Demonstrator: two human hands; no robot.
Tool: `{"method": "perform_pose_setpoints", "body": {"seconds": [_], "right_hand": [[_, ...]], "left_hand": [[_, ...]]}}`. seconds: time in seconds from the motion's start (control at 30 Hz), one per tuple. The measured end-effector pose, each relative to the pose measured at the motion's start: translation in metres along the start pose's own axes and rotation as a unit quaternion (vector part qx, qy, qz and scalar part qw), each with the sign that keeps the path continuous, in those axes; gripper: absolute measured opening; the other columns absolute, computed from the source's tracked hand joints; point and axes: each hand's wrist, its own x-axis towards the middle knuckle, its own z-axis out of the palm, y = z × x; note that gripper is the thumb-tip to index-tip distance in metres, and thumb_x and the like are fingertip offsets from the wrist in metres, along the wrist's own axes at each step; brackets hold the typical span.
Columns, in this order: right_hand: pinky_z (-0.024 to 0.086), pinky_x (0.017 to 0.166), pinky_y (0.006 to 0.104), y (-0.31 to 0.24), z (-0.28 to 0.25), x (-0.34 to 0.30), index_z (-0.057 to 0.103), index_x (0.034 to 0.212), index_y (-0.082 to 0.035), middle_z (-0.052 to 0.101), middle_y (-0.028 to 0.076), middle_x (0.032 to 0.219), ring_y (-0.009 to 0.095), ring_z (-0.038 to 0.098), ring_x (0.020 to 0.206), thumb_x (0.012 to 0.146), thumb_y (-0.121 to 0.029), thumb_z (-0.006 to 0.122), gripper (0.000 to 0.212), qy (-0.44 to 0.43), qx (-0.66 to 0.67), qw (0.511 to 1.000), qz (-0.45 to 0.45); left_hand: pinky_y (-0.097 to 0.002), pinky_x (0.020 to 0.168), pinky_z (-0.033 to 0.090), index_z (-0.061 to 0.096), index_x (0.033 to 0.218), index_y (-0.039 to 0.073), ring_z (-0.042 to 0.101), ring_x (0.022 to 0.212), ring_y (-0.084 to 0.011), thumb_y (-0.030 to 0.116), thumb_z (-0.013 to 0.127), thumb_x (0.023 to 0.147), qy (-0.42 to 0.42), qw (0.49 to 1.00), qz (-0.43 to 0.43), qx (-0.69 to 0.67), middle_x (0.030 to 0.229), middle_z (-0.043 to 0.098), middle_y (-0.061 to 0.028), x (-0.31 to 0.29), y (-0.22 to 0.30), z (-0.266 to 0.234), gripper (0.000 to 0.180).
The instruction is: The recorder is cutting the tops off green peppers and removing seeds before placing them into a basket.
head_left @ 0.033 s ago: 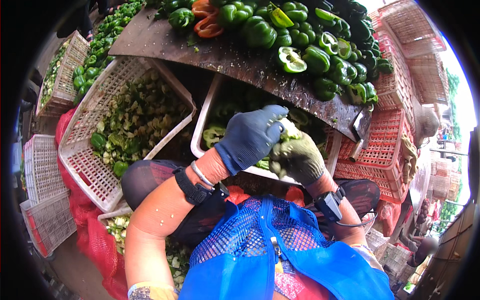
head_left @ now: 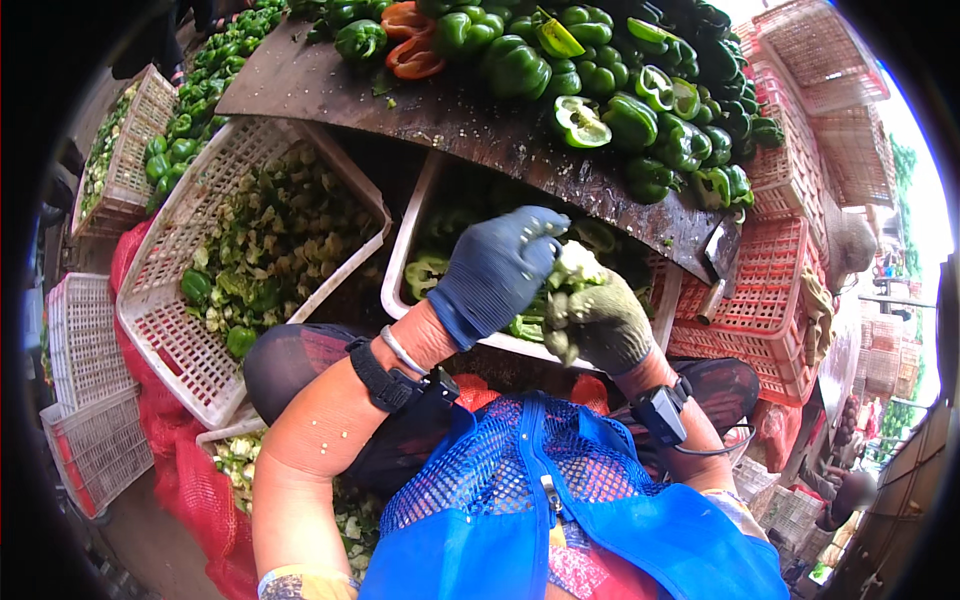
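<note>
My right hand (head_left: 605, 325), in an olive-green glove, is closed around a pale, seedy pepper core (head_left: 578, 266) with whitish flesh. My left hand (head_left: 500, 270), in a dark blue glove, is right beside it, fingers curled and thumb bent in. Whether anything is pinched in those fingers cannot be made out. Both hands are above a white crate (head_left: 402, 250) of green pepper pieces, partly hidden by the hands and the board. One cut pepper piece (head_left: 428, 270) shows near the crate's left wall.
A dark board (head_left: 330, 100) beyond the crate bears a heap of green peppers (head_left: 515, 65) and red ones (head_left: 415, 58). A broad-bladed knife (head_left: 714, 298) rests at its right corner. To the left is a crate (head_left: 165, 300) of cores and trimmings. Stacked red crates (head_left: 745, 325) stand right.
My left fingers have drawn slightly left, off the core. More of the pale core now shows above my right hand, which has shifted little.
</note>
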Motion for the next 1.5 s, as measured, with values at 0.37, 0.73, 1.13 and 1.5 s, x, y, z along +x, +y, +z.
{"method": "perform_pose_setpoints", "body": {"seconds": [0.37, 0.73, 1.13, 1.5], "right_hand": [[0.057, 0.078, 0.0401, -0.081, 0.006, 0.086, 0.051, 0.142, -0.017, 0.072, 0.018, 0.097, 0.031, 0.072, 0.084, 0.080, -0.027, 0.076, 0.068, 0.262, -0.727, 0.608, -0.183], [0.057, 0.073, 0.0412, -0.069, -0.071, 0.089, 0.071, 0.096, -0.014, 0.071, 0.012, 0.090, 0.034, 0.069, 0.084, 0.081, -0.012, 0.069, 0.016, 0.148, -0.739, 0.556, -0.351], [0.052, 0.082, 0.0231, -0.029, -0.033, 0.031, 0.051, 0.141, 0.001, 0.064, 0.010, 0.120, 0.009, 0.062, 0.096, 0.084, -0.009, 0.067, 0.060, 0.182, -0.187, 0.936, -0.238], [0.054, 0.077, 0.0264, -0.028, -0.019, -0.007, 0.053, 0.138, 0.001, 0.068, 0.005, 0.102, 0.009, 0.062, 0.088, 0.082, -0.014, 0.075, 0.062, 0.179, -0.394, 0.899, -0.070]], "left_hand": [[-0.0471, 0.082, 0.054, 0.067, 0.120, 0.002, 0.068, 0.092, -0.0405, 0.026, 0.074, 0.081, -0.106, 0.948, -0.203, 0.219, 0.097, 0.070, -0.0238, 0.008, -0.022, -0.009, 0.046], [-0.0336, 0.079, 0.054, 0.041, 0.141, -0.009, 0.068, 0.088, -0.0218, 0.021, 0.076, 0.086, 0.070, 0.968, -0.242, 0.011, 0.099, 0.070, -0.0187, 0.066, -0.059, -0.011, 0.072], [-0.0389, 0.086, 0.056, 0.052, 0.143, 0.010, 0.070, 0.097, -0.0322, 0.021, 0.077, 0.080, -0.056, 0.991, -0.101, 0.071, 0.112, 0.067, -0.0227, 0.048, -0.022, 0.043, 0.068], [-0.0446, 0.063, 0.054, 0.066, 0.099, 0.009, 0.068, 0.070, -0.0338, 0.022, 0.066, 0.085, -0.168, 0.932, 0.065, 0.316, 0.074, 0.067, -0.0154, 0.032, -0.023, 0.037, 0.019]]}}
